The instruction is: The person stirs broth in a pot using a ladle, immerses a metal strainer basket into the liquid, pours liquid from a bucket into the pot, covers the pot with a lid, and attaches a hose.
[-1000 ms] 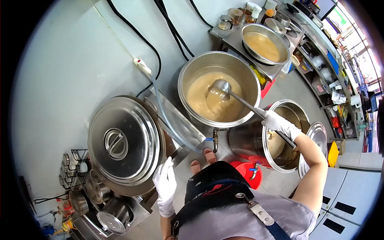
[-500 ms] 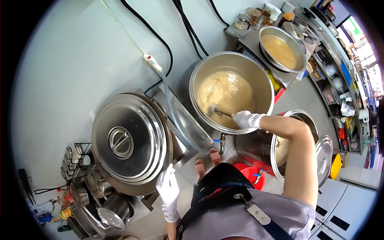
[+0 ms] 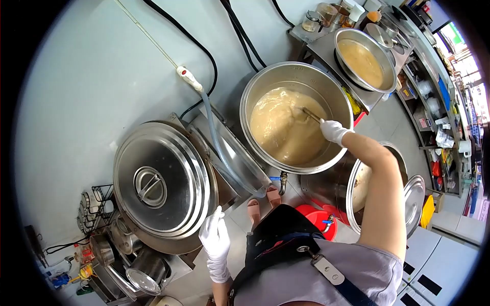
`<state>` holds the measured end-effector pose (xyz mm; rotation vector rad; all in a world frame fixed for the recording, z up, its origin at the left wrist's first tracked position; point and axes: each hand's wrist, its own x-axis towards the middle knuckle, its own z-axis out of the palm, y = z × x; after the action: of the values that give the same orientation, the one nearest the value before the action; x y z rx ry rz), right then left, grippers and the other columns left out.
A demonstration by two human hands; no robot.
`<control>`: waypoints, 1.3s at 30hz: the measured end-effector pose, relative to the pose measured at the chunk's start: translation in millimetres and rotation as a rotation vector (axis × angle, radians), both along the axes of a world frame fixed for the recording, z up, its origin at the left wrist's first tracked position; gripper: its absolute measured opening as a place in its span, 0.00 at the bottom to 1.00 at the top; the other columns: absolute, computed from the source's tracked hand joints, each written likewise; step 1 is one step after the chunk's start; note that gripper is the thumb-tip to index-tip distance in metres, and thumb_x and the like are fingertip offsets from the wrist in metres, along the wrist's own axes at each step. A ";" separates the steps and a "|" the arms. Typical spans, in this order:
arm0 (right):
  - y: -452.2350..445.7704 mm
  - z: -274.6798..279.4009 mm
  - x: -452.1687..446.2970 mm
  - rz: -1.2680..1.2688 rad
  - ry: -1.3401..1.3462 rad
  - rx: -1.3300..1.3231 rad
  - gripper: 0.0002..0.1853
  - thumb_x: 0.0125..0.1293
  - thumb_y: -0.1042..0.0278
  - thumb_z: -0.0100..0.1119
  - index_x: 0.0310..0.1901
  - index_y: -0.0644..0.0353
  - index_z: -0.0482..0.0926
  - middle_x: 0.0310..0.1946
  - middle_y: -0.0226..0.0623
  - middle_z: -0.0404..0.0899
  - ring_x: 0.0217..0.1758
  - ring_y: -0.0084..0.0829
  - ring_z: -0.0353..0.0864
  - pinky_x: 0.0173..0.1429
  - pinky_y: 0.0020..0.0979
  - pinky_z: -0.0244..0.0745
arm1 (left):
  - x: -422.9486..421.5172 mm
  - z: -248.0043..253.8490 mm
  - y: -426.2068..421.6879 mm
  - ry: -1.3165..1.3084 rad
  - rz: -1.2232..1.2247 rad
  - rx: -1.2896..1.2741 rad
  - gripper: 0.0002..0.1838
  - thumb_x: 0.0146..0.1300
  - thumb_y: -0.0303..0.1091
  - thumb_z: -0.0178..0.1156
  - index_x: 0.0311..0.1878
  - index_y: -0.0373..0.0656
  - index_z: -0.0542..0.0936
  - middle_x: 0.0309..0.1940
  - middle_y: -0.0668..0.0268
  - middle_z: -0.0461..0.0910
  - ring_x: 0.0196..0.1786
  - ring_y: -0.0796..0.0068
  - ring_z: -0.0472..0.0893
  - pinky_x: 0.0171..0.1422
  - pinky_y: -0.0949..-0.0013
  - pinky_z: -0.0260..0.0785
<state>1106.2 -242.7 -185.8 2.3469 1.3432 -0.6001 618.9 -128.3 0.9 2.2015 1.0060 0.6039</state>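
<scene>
My right hand [image 3: 334, 132], in a white glove, is closed around the handle of a metal ladle [image 3: 311, 115] over a large steel pot [image 3: 334, 92]. The ladle's bowl is sunk out of sight in the pale, cloudy liquid [image 3: 288, 125], whose surface is swirling. My left hand [image 3: 215, 235], gloved too, hangs beside the big round lid [image 3: 173, 178] with nothing visible in it. Its fingers look drawn together.
A second steel pot [image 3: 352, 196] stands behind my right arm, its lid [image 3: 414, 199] beside it. A wide basin [image 3: 390, 76] of similar liquid sits at the upper right. A hose [image 3: 217, 137], taps and a red tub [image 3: 309, 210] are nearby.
The ladle was raised over the pot and tipped with liquid; it has since gone down into the liquid. My right hand moved over the pot, then slightly up and right. My left hand barely moved.
</scene>
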 end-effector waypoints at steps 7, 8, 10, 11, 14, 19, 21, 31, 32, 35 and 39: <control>-19.2 25.0 -15.1 -0.366 0.691 -0.364 0.09 0.51 0.76 0.54 0.35 0.67 0.74 0.15 0.38 0.74 0.15 0.30 0.73 0.18 0.32 0.67 | -10.0 -8.4 -4.5 -0.023 0.035 -0.047 0.17 0.57 0.18 0.51 0.49 0.35 0.78 0.31 0.56 0.79 0.33 0.61 0.79 0.40 0.65 0.71; -15.6 36.0 -27.8 -0.389 0.809 -0.332 0.08 0.51 0.76 0.54 0.35 0.65 0.74 0.13 0.34 0.71 0.13 0.27 0.71 0.16 0.29 0.65 | -10.8 -10.4 -5.6 -0.033 0.035 -0.051 0.16 0.57 0.19 0.51 0.49 0.35 0.78 0.31 0.56 0.79 0.33 0.61 0.79 0.40 0.65 0.71; -9.7 33.3 -53.0 -0.630 0.993 -0.173 0.13 0.53 0.76 0.54 0.42 0.64 0.71 0.15 0.29 0.69 0.12 0.23 0.67 0.15 0.25 0.62 | -12.3 -10.1 -7.6 -0.033 0.028 -0.039 0.16 0.57 0.19 0.52 0.49 0.35 0.78 0.31 0.56 0.79 0.33 0.61 0.79 0.40 0.65 0.71; -8.2 20.6 -60.6 -0.765 1.110 -0.073 0.15 0.54 0.75 0.54 0.45 0.63 0.70 0.15 0.28 0.68 0.12 0.21 0.66 0.14 0.24 0.61 | -11.9 -8.7 -7.6 -0.022 0.022 -0.023 0.16 0.57 0.19 0.52 0.49 0.35 0.78 0.31 0.55 0.79 0.33 0.61 0.79 0.40 0.65 0.71; 6.4 11.3 -83.7 -0.999 1.338 0.169 0.15 0.56 0.77 0.52 0.47 0.64 0.68 0.15 0.28 0.66 0.12 0.20 0.63 0.14 0.24 0.61 | -12.2 -0.9 -7.4 0.017 0.019 0.014 0.15 0.58 0.20 0.52 0.48 0.35 0.78 0.30 0.55 0.79 0.32 0.60 0.79 0.39 0.65 0.72; -4.6 34.5 -90.2 -1.032 1.523 0.362 0.17 0.58 0.75 0.51 0.51 0.62 0.68 0.20 0.28 0.67 0.14 0.16 0.61 0.15 0.21 0.57 | -15.8 2.4 -8.7 0.051 0.016 0.022 0.14 0.58 0.21 0.53 0.48 0.36 0.79 0.30 0.55 0.79 0.32 0.60 0.80 0.39 0.65 0.72; -15.7 59.0 -90.8 -1.008 1.524 0.403 0.19 0.58 0.75 0.50 0.53 0.63 0.68 0.21 0.27 0.66 0.14 0.15 0.61 0.15 0.21 0.56 | -16.0 3.0 -10.2 0.046 0.005 0.017 0.14 0.58 0.21 0.53 0.47 0.36 0.79 0.30 0.55 0.79 0.32 0.60 0.80 0.39 0.64 0.72; -78.5 153.2 -95.6 -0.905 1.228 0.511 0.39 0.53 0.79 0.50 0.69 0.66 0.50 0.19 0.27 0.67 0.13 0.17 0.63 0.14 0.21 0.60 | -18.0 7.5 -16.7 0.013 -0.057 0.018 0.12 0.59 0.23 0.53 0.46 0.35 0.78 0.31 0.55 0.79 0.33 0.58 0.80 0.39 0.64 0.72; -81.8 165.8 -96.2 -0.840 1.151 0.491 0.40 0.51 0.78 0.50 0.69 0.64 0.51 0.19 0.26 0.66 0.13 0.18 0.64 0.14 0.21 0.59 | -17.7 8.7 -16.7 0.006 -0.068 0.029 0.12 0.59 0.23 0.53 0.46 0.35 0.78 0.31 0.55 0.79 0.33 0.58 0.80 0.39 0.63 0.72; -93.7 186.7 -95.8 -0.745 0.931 0.466 0.39 0.51 0.78 0.50 0.68 0.63 0.55 0.20 0.25 0.64 0.14 0.19 0.64 0.17 0.22 0.60 | -19.0 6.7 -16.1 -0.015 -0.101 0.079 0.11 0.60 0.23 0.54 0.45 0.35 0.78 0.31 0.54 0.79 0.33 0.57 0.80 0.38 0.63 0.72; -110.1 181.2 -85.5 -0.270 0.565 0.536 0.35 0.50 0.78 0.49 0.65 0.63 0.61 0.35 0.48 0.79 0.34 0.32 0.79 0.41 0.29 0.73 | -15.7 10.0 -16.9 -0.019 -0.128 0.080 0.11 0.59 0.23 0.54 0.45 0.34 0.78 0.31 0.54 0.79 0.33 0.57 0.80 0.38 0.63 0.72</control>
<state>1020.7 -352.7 -4.6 2.9638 1.5773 -1.1773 603.2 -145.2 11.0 2.3055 0.8366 0.6143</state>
